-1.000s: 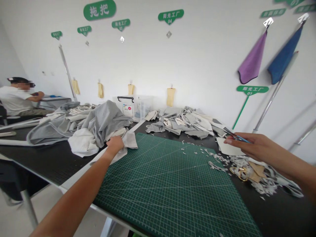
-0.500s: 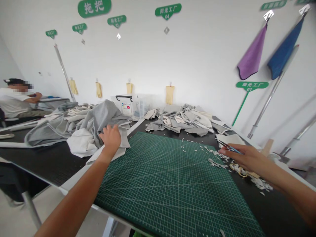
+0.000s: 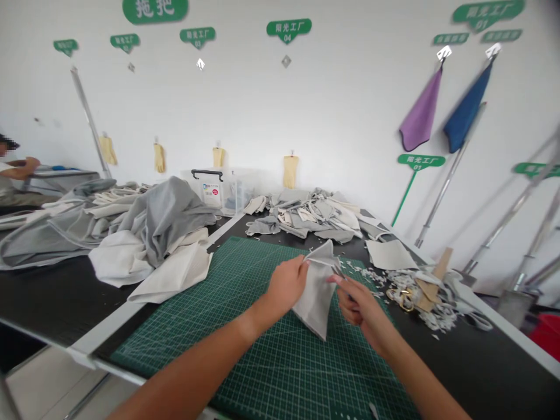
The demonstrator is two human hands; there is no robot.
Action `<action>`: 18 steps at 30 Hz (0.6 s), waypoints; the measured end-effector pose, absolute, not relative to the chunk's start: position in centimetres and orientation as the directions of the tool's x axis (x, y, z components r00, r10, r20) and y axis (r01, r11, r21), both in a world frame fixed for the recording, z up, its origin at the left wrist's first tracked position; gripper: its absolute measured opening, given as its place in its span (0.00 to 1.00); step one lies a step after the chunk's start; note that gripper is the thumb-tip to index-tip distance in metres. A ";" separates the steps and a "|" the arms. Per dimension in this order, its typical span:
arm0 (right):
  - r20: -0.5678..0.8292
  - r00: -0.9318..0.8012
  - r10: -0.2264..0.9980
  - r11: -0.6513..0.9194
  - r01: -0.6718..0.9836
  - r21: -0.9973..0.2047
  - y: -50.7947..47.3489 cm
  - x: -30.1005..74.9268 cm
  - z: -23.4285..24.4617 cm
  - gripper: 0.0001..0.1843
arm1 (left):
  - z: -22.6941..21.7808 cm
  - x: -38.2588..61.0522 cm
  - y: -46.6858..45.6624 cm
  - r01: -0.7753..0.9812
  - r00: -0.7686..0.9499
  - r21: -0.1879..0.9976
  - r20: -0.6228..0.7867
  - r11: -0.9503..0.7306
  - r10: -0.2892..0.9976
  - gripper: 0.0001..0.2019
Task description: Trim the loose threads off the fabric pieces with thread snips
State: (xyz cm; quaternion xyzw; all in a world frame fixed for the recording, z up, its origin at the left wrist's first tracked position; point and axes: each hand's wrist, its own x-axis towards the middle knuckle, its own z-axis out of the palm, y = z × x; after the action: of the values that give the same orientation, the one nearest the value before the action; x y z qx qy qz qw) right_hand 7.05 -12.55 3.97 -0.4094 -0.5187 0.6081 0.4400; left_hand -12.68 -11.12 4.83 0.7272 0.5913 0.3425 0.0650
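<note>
My left hand (image 3: 289, 281) is closed on the upper left edge of a folded grey cloth piece (image 3: 315, 297), which hangs over the cutting mat. In my right hand (image 3: 359, 303) is a pair of thread snips (image 3: 339, 272), its thin pointed blades at the cloth's upper right edge. My fingers hide most of the snips' handle. Whether the blades touch the cloth, I cannot tell. Beneath both hands lies the green gridded cutting mat (image 3: 196, 338).
Grey and white cloth is heaped at the left (image 3: 161, 216), with another cloth pile (image 3: 306, 213) behind the mat. Cut scraps (image 3: 441, 315) and a flat pale cloth (image 3: 391, 255) lie at the right. A clear plastic box (image 3: 219, 189) stands behind. A co-worker's arm (image 3: 20, 169) shows far left.
My left hand has come from the left heap to above the mat, now with a grey cloth piece. My right hand has moved left to the cloth with the snips. The view has turned rightward.
</note>
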 end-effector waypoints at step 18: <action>-0.023 -0.104 0.994 -0.007 0.150 -0.989 -12.0 6.3 -0.7 0.28 | 0.3 -10.1 -14.0 0.753 0.434 0.299 0.444 -0.586 0.784 0.21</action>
State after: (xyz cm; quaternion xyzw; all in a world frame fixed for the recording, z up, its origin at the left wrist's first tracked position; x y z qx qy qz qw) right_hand 6.32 -11.98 -0.68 -0.5127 -0.5578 0.4906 0.4305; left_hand -10.11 -13.99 0.28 0.8463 0.4540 0.2772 0.0280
